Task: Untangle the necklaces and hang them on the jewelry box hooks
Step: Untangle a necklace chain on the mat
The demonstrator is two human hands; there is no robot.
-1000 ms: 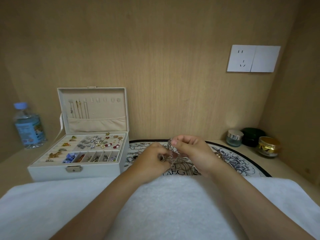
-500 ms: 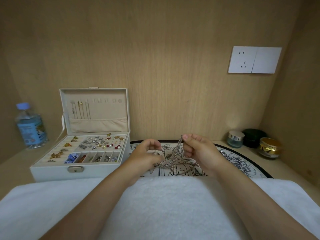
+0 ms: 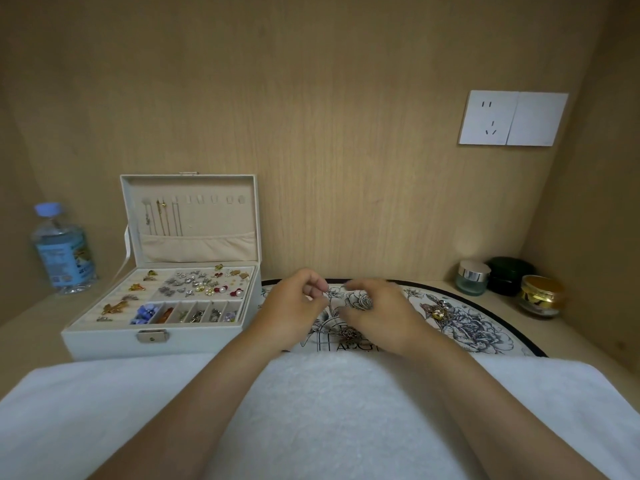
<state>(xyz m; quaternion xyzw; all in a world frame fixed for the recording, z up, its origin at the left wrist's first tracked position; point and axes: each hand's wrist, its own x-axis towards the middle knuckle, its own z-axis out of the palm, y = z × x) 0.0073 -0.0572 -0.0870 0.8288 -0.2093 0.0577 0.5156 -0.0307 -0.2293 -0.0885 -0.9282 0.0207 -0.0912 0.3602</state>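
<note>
Currently, left hand [image 3: 294,306]: over near-left part of mat, thumb + forefinger tips pinched on a fine strand of the tangled silver-tone chain necklaces [image 3: 346,333]; other fingers curled.
Right hand [image 3: 377,315]: just beside left hand, fingers curled down over mat; motion-blurred, so cannot tell if it grips any chain.
Necklace bulk: lies bunched on mat btwn and below both hands, near the printed lettering; strand up to the left fingertips too thin to trace.
Round floral-print mat w/ black rim [image 3: 491,336]: flat on wooden shelf, right of box, near edge under towel.
Second small gold-and-silver jewellery cluster [image 3: 438,311]: on mat, right of right hand, apart from it.
White hinged jewellery box [image 3: 104,344]: open, left of mat, lid upright.
Row of lid hooks [image 3: 207,199]: left few carry thin chains [image 3: 164,218] hanging straight into the fabric pocket; hooks to the right bare.
Box tray: earrings, brooches, beads in compartments.
White terry towel [image 3: 329,417]: across near edge, both forearms resting on it.
Clear plastic water bottle w/ blue label [image 3: 62,251]: upright, left of box.
Clear glass jar w/ silver lid [image 3: 472,277], dark green jar [image 3: 509,275], gold-lidded jar [image 3: 540,296]: grouped in far-right corner.
White wall socket plate [image 3: 512,117]: on back panel, upper right.
</note>
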